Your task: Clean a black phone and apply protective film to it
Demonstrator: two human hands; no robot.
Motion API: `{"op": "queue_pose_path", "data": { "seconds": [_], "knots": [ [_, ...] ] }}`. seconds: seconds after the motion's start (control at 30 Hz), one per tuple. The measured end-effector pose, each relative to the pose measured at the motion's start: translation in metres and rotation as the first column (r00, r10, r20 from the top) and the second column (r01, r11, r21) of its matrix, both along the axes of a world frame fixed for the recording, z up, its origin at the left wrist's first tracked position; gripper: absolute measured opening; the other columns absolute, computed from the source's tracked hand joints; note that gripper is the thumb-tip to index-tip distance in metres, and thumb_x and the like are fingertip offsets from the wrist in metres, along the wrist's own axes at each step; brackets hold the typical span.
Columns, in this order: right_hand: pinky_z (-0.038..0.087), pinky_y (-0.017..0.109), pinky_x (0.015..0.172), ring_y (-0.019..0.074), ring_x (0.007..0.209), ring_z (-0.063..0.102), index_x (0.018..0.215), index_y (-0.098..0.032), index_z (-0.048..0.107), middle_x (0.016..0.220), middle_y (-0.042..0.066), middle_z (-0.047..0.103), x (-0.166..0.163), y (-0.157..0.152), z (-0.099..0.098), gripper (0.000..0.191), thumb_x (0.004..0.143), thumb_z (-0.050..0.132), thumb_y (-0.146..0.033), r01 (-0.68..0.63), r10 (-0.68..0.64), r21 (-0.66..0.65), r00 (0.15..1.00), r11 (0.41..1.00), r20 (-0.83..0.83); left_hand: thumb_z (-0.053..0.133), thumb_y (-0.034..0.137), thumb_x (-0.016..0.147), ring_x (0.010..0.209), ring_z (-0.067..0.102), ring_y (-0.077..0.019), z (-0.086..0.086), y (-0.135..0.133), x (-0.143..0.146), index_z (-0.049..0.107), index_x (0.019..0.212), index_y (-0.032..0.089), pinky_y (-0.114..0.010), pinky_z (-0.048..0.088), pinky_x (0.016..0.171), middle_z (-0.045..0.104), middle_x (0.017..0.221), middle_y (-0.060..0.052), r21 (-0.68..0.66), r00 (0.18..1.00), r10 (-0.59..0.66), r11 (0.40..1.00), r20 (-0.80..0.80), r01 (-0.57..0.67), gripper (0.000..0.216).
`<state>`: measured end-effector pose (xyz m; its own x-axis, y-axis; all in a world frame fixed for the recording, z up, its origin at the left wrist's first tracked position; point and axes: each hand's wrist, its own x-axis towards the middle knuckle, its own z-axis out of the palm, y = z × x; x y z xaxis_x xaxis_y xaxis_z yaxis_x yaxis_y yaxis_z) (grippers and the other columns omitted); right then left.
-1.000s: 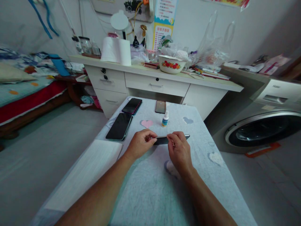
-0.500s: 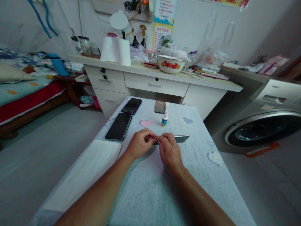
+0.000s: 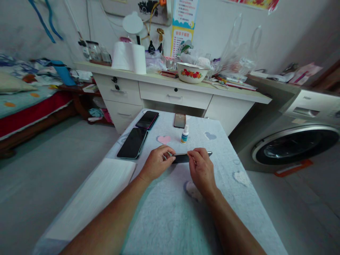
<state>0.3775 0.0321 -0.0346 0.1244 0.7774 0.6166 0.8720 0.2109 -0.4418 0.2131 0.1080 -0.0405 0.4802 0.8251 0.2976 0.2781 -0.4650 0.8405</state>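
A dark phone [image 3: 181,159] is held tilted up on its long side just above the table, its thin edge towards me. My left hand [image 3: 158,162] grips the phone's left end between thumb and fingers. My right hand [image 3: 202,169] is closed in a pinch at the phone's upper edge, right of its middle; whatever sits between those fingertips is too small to make out. A small white bottle with a blue and yellow label [image 3: 184,134] stands upright just beyond the phone.
Two black-screened phones [image 3: 132,142] lie at the table's left, and another phone [image 3: 180,120] at its far edge. A white sheet or pad [image 3: 92,198] covers the left front. Behind stands a white desk [image 3: 175,92] bearing a flowered bowl [image 3: 191,73]; a washing machine [image 3: 297,131] is at right.
My right hand has slid right along the phone's edge, away from my left fingertips, uncovering the phone's middle. My left hand keeps its place at the left end.
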Motion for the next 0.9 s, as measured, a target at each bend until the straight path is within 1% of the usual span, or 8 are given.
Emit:
{"op": "queue_pose_path", "data": {
  "seconds": [0.13,0.33,0.5,0.73,0.8,0.9],
  "knots": [
    [0.047,0.028,0.073,0.0148,0.079,0.054,0.093,-0.017,0.063,0.091,0.006,0.054,0.014,-0.002,0.001,0.018,0.086,0.046,-0.015,0.08,-0.079,0.02,0.997,0.997,-0.015,0.057,0.023,0.077,0.054,0.051,-0.0096,-0.002,0.0,0.0,0.061,0.084,0.017,-0.021,0.039,0.054,0.054,0.059,0.005,-0.056,1.0,0.017,0.998,-0.007,-0.017,0.01],
    [0.047,0.029,0.071,0.0154,0.077,0.055,0.088,-0.018,0.063,0.088,0.005,0.055,0.031,-0.001,0.001,0.016,0.084,0.047,-0.017,0.176,-0.176,0.049,0.984,0.983,-0.004,0.054,0.022,0.077,0.054,0.049,-0.0095,-0.002,0.005,-0.004,0.059,0.083,0.018,-0.02,0.037,0.054,0.05,0.058,0.006,-0.053,1.0,0.005,0.999,-0.011,-0.006,0.009],
    [0.046,0.03,0.068,0.0158,0.074,0.054,0.084,-0.018,0.063,0.084,0.005,0.055,0.041,-0.001,0.0,0.016,0.082,0.047,-0.017,0.216,-0.217,0.072,0.976,0.974,-0.005,0.053,0.022,0.078,0.054,0.047,-0.0096,-0.004,0.009,-0.008,0.058,0.084,0.019,-0.02,0.035,0.053,0.048,0.058,0.006,-0.048,1.0,0.002,0.999,-0.01,-0.003,0.009],
    [0.045,0.029,0.067,0.0155,0.072,0.054,0.081,-0.018,0.062,0.083,0.004,0.054,0.039,-0.001,0.001,0.014,0.08,0.048,-0.015,0.263,-0.264,0.07,0.965,0.962,-0.002,0.052,0.021,0.077,0.056,0.049,-0.01,-0.003,0.012,-0.012,0.057,0.084,0.018,-0.021,0.036,0.054,0.049,0.061,0.006,-0.041,1.0,0.021,0.999,-0.008,-0.021,0.009],
    [0.045,0.029,0.068,0.0157,0.074,0.054,0.083,-0.018,0.062,0.084,0.005,0.054,0.035,-0.001,0.001,0.014,0.081,0.048,-0.015,0.255,-0.256,0.063,0.967,0.965,0.001,0.053,0.022,0.077,0.057,0.049,-0.0103,-0.003,0.012,-0.012,0.057,0.084,0.018,-0.021,0.036,0.054,0.05,0.061,0.005,-0.052,1.0,0.025,0.998,-0.015,-0.026,0.009],
    [0.045,0.03,0.07,0.0159,0.076,0.054,0.088,-0.018,0.062,0.087,0.005,0.053,0.027,0.0,0.0,0.016,0.082,0.047,-0.016,0.206,-0.206,0.057,0.979,0.977,-0.004,0.054,0.023,0.076,0.057,0.05,-0.0109,-0.004,0.014,-0.011,0.058,0.084,0.018,-0.021,0.036,0.054,0.051,0.06,0.005,-0.063,0.999,0.038,0.997,-0.026,-0.039,0.011]
  ]
}}
